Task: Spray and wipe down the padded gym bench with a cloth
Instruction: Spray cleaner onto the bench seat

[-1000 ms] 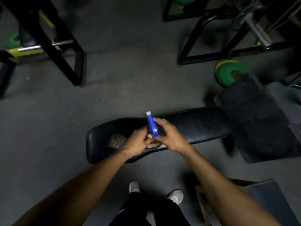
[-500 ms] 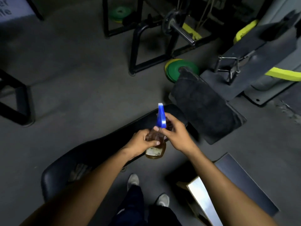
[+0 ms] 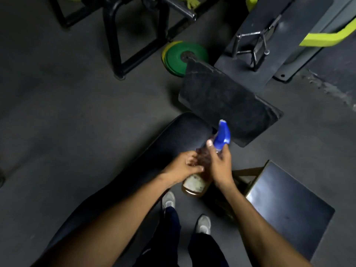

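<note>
Both hands grasp the spray bottle [image 3: 200, 176]: left hand [image 3: 185, 166] wraps the body, right hand [image 3: 219, 162] near the blue trigger head [image 3: 223, 135]. Likely light rigid plastic (possibly slick); grip the neck. Bench surface [image 3: 173, 139] below.

The padded bench [image 3: 154, 151] has smooth, faintly glossy black upholstery. The spray bottle [image 3: 194, 185] is clear amber plastic with a glossy blue plastic trigger head [image 3: 223, 136]. The floor [image 3: 77, 105] looks matt, slightly rough grey.

Single head-worn camera, looking steeply down and forward, close over both forearms; floor [image 3: 57, 112] fills the frame, feet at 6 o'clock.
</note>
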Demonstrator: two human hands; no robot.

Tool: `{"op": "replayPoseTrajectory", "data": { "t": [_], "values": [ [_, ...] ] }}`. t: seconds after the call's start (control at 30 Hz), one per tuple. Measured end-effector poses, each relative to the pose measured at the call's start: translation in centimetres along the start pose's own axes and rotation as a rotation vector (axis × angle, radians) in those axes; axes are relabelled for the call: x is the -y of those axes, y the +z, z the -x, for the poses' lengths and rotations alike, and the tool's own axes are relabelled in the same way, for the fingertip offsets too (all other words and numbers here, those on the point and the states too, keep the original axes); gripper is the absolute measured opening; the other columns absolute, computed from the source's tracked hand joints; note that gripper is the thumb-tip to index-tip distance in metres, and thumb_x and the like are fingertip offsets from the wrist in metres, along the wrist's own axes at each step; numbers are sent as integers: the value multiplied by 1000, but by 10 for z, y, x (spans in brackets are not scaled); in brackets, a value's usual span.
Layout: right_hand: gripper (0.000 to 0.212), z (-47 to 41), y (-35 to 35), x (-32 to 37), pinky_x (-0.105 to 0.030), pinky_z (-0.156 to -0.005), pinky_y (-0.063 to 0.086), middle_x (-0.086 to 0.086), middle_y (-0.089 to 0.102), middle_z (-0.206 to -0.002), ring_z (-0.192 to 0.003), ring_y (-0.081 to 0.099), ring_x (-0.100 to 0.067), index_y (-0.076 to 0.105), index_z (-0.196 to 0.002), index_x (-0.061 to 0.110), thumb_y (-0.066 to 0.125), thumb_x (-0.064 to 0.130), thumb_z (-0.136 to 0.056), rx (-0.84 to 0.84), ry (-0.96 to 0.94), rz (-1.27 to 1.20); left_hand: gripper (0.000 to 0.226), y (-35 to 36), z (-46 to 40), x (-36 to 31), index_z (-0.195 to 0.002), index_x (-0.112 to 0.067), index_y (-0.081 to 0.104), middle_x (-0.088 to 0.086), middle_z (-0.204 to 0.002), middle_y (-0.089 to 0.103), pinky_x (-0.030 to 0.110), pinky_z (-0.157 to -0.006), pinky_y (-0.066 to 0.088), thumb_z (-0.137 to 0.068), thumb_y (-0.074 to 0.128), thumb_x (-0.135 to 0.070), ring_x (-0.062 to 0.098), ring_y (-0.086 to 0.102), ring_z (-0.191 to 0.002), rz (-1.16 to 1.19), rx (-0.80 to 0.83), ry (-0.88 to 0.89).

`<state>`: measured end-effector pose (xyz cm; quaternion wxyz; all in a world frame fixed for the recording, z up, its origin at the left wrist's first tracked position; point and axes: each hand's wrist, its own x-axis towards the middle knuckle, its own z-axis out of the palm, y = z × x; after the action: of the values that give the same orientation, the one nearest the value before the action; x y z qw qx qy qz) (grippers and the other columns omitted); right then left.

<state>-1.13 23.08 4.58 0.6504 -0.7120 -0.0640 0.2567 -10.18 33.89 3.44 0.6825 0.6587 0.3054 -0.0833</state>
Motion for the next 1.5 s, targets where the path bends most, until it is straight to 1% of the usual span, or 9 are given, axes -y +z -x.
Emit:
{"op": "replayPoseTrajectory", "data": {
  "t": [0.1, 0.4, 0.57, 0.7, 0.83, 0.97, 1.07, 1.37, 1.5],
  "values": [
    [13, -27, 10, -8, -37, -78, 61, -1, 70, -86, -78, 72, -14, 62, -117, 16, 63, 23, -106, -125, 55, -163, 35, -19, -29, -1, -114, 1, 63, 8, -98, 69, 29, -86, 52, -81, 74, 7, 14, 62, -91, 15, 61, 15],
    [26, -103, 29, -63, -17, -63, 54, 11, 67, -65, -61, 66, 3, 58, -125, -9, 63, 6, -104, -207, 39, -21, 30, -76, -138, 58, -112, -3, 66, 12, -107, 72, 17, -85, 52, -84, 76, -4, 8, 68, -93, -174, 78, -10],
    [22, -118, 27, -122, -30, -65, 55, 12, 62, -66, -59, 63, -4, 60, -102, 15, 72, 31, -95, -80, 105, 134, 44, -96, -194, 120, -127, -17, 61, 4, -130, 63, 30, -103, 45, -89, 71, -35, 21, 59, -122, -660, 15, -76],
    [20, -122, 33, -166, -35, -61, 60, -8, 65, -82, -65, 68, -25, 64, -109, 19, 73, 27, -93, -44, 179, 98, 84, -100, -232, 161, -155, -21, 25, 4, -166, 13, 44, -122, 19, -88, 65, -52, 28, 17, -151, -994, 3, -121],
    [18, -128, 49, -198, -46, -64, 65, -6, 63, -82, -65, 66, -17, 65, -107, 14, 74, 22, -94, -20, 251, 107, 102, -96, -247, 199, -159, -26, 2, -3, -166, -20, 55, -123, 6, -85, 63, -58, 20, -13, -153, -1115, 58, -155],
    [23, -132, 63, -217, -65, -69, 64, -4, 62, -73, -61, 67, -16, 63, -105, 4, 75, 22, -95, 16, 320, 94, 108, -89, -244, 217, -159, -23, 0, 0, -165, -23, 59, -119, 8, -81, 70, -49, 21, -17, -152, -1149, 9, -96],
    [20, -133, 73, -222, -69, -67, 61, 4, 66, -66, -56, 69, -14, 65, -102, 13, 76, 26, -92, 51, 317, 99, 103, -89, -246, 222, -159, -23, 1, 0, -165, -22, 60, -119, 10, -81, 65, -46, 21, -17, -153, -1146, -7, -88],
    [14, -132, 53, -229, -64, -70, 64, 9, 59, -60, -51, 60, -6, 63, -91, 12, 75, 13, -97, -153, 315, 63, 111, -89, -249, 226, -159, -24, -1, 2, -165, -21, 60, -119, 12, -80, 69, -59, 23, -14, -153, -1216, -38, -65],
    [13, -119, 27, -231, -51, -67, 63, 0, 66, -70, -58, 69, -19, 66, -90, 19, 78, 22, -94, -205, 305, 52, 109, -90, -248, 228, -159, -23, -3, 2, -164, -25, 60, -119, 12, -82, 66, -60, 23, -18, -152, -1217, -37, -43]
  ]
}}
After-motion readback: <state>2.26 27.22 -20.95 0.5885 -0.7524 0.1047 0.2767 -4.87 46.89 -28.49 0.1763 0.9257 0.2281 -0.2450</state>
